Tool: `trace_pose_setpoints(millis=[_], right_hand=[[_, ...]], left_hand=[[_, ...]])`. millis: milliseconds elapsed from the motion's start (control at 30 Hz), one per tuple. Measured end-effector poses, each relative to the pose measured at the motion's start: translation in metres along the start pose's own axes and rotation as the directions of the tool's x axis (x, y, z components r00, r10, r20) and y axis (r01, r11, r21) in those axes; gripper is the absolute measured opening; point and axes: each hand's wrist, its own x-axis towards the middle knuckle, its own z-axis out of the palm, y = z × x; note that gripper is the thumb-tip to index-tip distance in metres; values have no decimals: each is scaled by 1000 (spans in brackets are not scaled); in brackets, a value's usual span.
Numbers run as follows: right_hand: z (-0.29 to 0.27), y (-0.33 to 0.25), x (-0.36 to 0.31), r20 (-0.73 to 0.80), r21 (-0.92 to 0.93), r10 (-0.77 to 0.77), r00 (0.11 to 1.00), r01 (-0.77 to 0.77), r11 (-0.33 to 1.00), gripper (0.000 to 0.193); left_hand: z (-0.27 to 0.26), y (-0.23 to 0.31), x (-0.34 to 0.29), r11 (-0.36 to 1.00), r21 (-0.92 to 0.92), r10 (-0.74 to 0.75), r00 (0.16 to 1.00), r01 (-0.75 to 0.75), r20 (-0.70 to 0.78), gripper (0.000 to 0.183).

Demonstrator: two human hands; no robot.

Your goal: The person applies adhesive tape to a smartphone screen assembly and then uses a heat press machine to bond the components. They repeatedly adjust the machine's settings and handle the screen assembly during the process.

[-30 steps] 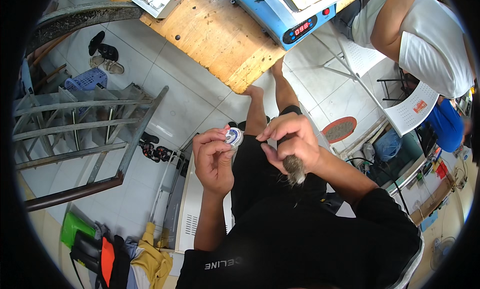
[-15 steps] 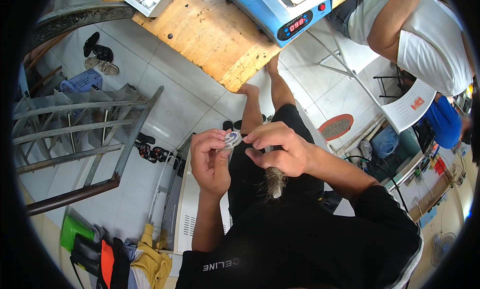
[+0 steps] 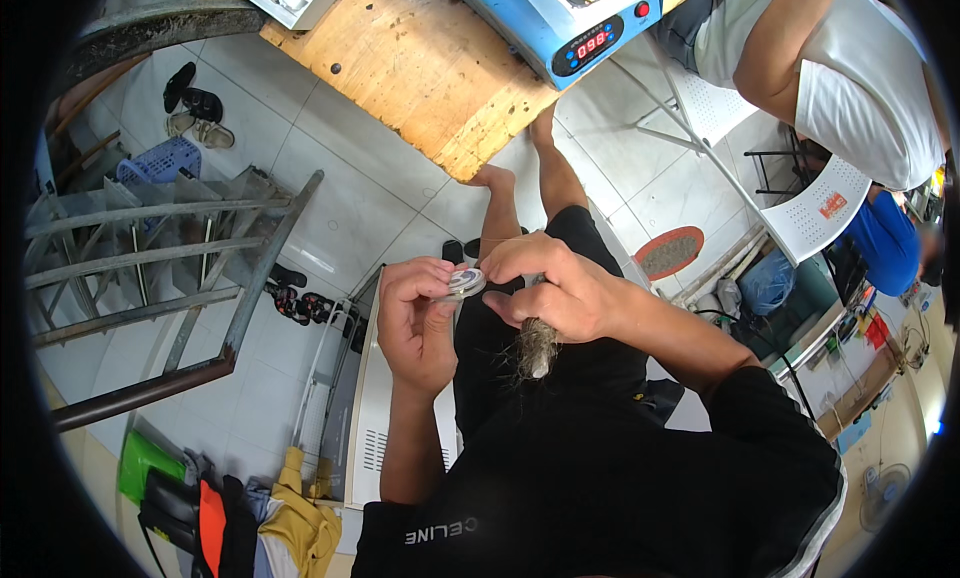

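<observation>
Between the thumb and fingers of my left hand (image 3: 415,328) is a small round spool (image 3: 465,282), clear at the rim with a white and purple label. My right hand (image 3: 560,283) is closed just to the right of it, its index fingertip and thumb close by the spool's edge. Out of the underside of my right fist hangs a tuft of grey-brown hair-like strands (image 3: 538,353) with a pale blunt end; its upper part is hidden in the palm. Any thread between spool and fingertips is too fine to make out. Both hands are over my lap.
Ahead stands a wooden table (image 3: 400,78) bearing a blue machine (image 3: 560,28) with a red display and a white tray (image 3: 290,3). A metal stair railing (image 3: 270,268) is at left. A person in a white shirt (image 3: 860,78) sits at right by white folding chairs (image 3: 815,213).
My right hand has shifted slightly left and up, and the tuft has swung up with it. The spool has tilted a little in my left hand, which stays nearly in place.
</observation>
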Motion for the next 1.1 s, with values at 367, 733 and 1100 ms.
trace_pose_setpoints(millis=[367,733,1100], right_hand=[[0,-17,11,-207,234,460,863,-413,880,33],[-16,-3,19,78,161,390,917,-398,903,33],[-18,11,7,286,25,451,846,-477,879,34]], left_hand=[[3,-13,-3,799,-584,-209,976,141,-51,22],[6,-11,-6,857,-471,-240,971,210,-4,19],[-6,0,-1,875,-232,-405,906,424,127,14]])
